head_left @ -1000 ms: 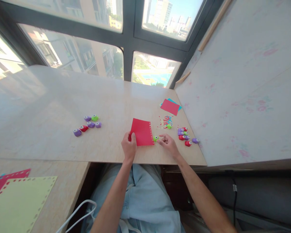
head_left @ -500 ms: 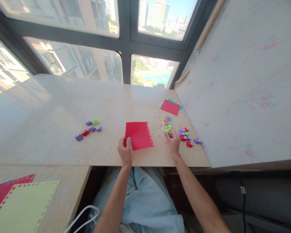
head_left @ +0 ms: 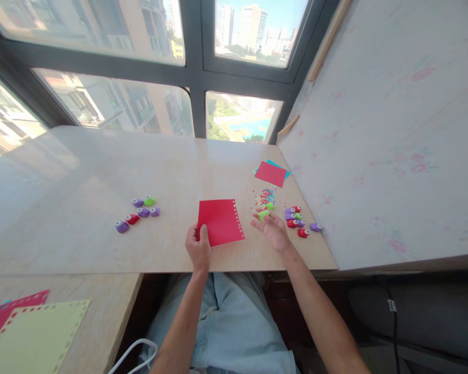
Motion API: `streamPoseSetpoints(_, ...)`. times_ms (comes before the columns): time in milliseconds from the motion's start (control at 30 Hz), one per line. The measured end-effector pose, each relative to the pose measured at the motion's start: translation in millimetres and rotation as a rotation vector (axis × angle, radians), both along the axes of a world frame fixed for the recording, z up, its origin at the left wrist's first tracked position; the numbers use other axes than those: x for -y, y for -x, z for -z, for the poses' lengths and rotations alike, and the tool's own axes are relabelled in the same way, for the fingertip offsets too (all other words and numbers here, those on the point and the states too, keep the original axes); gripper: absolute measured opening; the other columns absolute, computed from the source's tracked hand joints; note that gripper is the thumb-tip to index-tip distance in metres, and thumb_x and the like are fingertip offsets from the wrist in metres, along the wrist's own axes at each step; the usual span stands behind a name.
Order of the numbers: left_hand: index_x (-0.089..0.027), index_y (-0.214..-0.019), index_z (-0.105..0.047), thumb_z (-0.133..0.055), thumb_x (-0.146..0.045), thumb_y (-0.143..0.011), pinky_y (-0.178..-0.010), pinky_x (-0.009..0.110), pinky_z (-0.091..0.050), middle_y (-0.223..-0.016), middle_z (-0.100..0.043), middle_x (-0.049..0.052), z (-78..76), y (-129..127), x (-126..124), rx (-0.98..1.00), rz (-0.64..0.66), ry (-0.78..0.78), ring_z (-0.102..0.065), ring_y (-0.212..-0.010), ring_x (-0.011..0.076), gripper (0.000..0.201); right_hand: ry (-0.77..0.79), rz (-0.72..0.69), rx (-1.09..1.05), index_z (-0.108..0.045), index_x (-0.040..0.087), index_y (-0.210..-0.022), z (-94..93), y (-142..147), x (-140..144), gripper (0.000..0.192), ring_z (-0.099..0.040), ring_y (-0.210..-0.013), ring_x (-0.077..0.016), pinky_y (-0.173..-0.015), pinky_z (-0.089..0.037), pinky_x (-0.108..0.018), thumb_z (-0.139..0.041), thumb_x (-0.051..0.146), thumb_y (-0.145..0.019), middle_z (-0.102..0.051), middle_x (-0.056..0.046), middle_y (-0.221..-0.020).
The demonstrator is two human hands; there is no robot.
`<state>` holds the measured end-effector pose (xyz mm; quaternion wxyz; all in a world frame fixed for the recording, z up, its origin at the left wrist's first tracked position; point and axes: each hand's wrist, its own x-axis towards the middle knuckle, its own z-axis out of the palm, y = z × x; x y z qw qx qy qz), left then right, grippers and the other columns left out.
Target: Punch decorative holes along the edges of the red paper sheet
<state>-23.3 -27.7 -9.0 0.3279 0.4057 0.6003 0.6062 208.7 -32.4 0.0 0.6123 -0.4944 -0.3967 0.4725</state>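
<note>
My left hand (head_left: 198,249) grips the lower left edge of a red paper sheet (head_left: 220,222), thumb on top. A row of small punched holes runs down the sheet's right edge. To its right, my right hand (head_left: 275,231) is turned partly palm up and holds a green craft paper punch (head_left: 263,214) at its fingers. Another green punch (head_left: 270,206) sits just beyond the fingertips. Small punched-out paper bits (head_left: 265,196) lie scattered behind it in red, blue and pale yellow.
Red, purple and green punches (head_left: 292,223) cluster right of my right hand, near the wall. More punches (head_left: 143,212) stand on the left. Red and blue paper (head_left: 271,174) lies at the back right. Hole-edged yellow paper (head_left: 39,332) and red paper (head_left: 17,310) lie lower left.
My right hand has moved slightly left and rolled palm up, its fingers opening out with the green punch in them. The left hand still holds the red sheet. The view has shifted a little.
</note>
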Motion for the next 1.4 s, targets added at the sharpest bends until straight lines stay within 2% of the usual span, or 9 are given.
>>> streamPoseSetpoints(167,-0.017,-0.091,-0.063,-0.056,-0.042,-0.085,-0.068,0.025,-0.045,-0.083,-0.064,0.003,2.1,0.9,0.0,0.022,0.013,0.006,-0.057,-0.074,0.0154,0.027,-0.175,0.361,0.26,-0.06,0.019,-0.092,-1.0,-0.5,-5.6,0.035,-0.06,-0.1,-0.0242,-0.095,-0.046,-0.04,-0.066,0.05,-0.077,-0.065,-0.009,-0.101)
streamPoseSetpoints(267,-0.017,-0.091,-0.063,-0.056,-0.043,-0.085,-0.068,0.026,-0.045,-0.083,-0.063,0.003,2.6,1.3,0.0,0.019,0.011,0.011,-0.057,-0.074,0.0156,0.028,-0.16,0.397,0.277,-0.057,0.019,-0.094,3.3,-2.6,-3.5,0.035,-0.061,-0.094,-0.0237,-0.088,-0.049,-0.039,-0.063,0.051,-0.079,-0.064,-0.009,-0.098)
streamPoseSetpoints(433,-0.016,-0.089,-0.062,-0.058,-0.043,-0.084,-0.065,0.025,-0.044,-0.08,-0.062,0.002,2.4,0.9,-1.7,0.034,0.006,0.011,-0.055,-0.07,0.0143,0.028,-0.019,0.187,0.325,-0.059,0.02,-0.093,8.9,-0.2,5.1,0.039,-0.061,-0.084,-0.0214,-0.076,-0.051,-0.032,-0.067,0.053,-0.074,-0.064,-0.006,-0.09)
streamPoseSetpoints(633,-0.015,-0.087,-0.061,-0.059,-0.045,-0.082,-0.056,0.022,-0.038,-0.07,-0.056,-0.002,2.7,-3.4,-7.2,0.113,-0.055,0.016,-0.048,-0.059,0.0106,0.03,-0.002,-0.089,0.196,-0.065,0.019,-0.09,3.7,12.1,16.9,0.033,-0.061,-0.092,-0.0197,-0.08,-0.05,-0.03,-0.072,0.048,-0.074,-0.061,-0.009,-0.116)
streamPoseSetpoints(800,-0.015,-0.087,-0.06,-0.06,-0.045,-0.081,-0.055,0.021,-0.039,-0.068,-0.056,-0.002,-0.4,-14.8,-4.9,0.177,-0.073,0.025,-0.049,-0.058,0.0106,0.031,0.035,-0.284,-0.001,-0.069,0.019,-0.088,-0.1,27.8,19.6,0.03,-0.057,-0.111,-0.024,-0.091,-0.049,-0.035,-0.074,0.046,-0.074,-0.056,-0.009,-0.131)
streamPoseSetpoints(933,-0.015,-0.093,-0.06,-0.058,-0.048,-0.084,-0.061,0.024,-0.044,-0.073,-0.06,0.0,-1.0,-25.9,2.7,0.121,-0.075,-0.002,-0.056,-0.064,0.0132,0.034,0.076,-0.326,-0.116,-0.069,0.02,-0.086,2.6,41.6,16.2,0.03,-0.061,-0.098,-0.0204,-0.091,-0.049,-0.035,-0.077,0.045,-0.072,-0.065,-0.005,-0.105)
streamPoseSetpoints(1033,-0.015,-0.097,-0.06,-0.057,-0.049,-0.085,-0.066,0.026,-0.047,-0.079,-0.064,0.003,-0.6,-32.6,7.2,0.084,-0.044,-0.007,-0.06,-0.07,0.0152,0.035,0.09,-0.347,-0.154,-0.069,0.02,-0.084,5.3,47.4,13.1,0.028,-0.061,-0.084,-0.0167,-0.09,-0.049,-0.033,-0.078,0.043,-0.072,-0.064,-0.001,-0.086)
streamPoseSetpoints(1233,-0.016,-0.101,-0.06,-0.057,-0.048,-0.085,-0.069,0.028,-0.05,-0.085,-0.066,0.006,3.6,-37.9,10.1,0.085,0.012,-0.019,-0.063,-0.074,0.0168,0.037,0.069,-0.327,-0.209,-0.067,0.02,-0.086,9.4,49.9,10.6,0.027,-0.058,-0.078,-0.015,-0.084,-0.048,-0.03,-0.077,0.041,-0.073,-0.062,0.0,-0.084)
streamPoseSetpoints(1400,-0.016,-0.104,-0.059,-0.059,-0.046,-0.084,-0.07,0.028,-0.052,-0.097,-0.067,0.009,5.2,-31.5,13.1,0.169,0.054,-0.028,-0.065,-0.083,0.0179,0.036,0.03,-0.287,-0.096,-0.064,0.02,-0.083,7.9,49.4,14.3,0.027,-0.054,-0.073,-0.0141,-0.072,-0.045,-0.025,-0.074,0.043,-0.074,-0.058,0.0,-0.08)
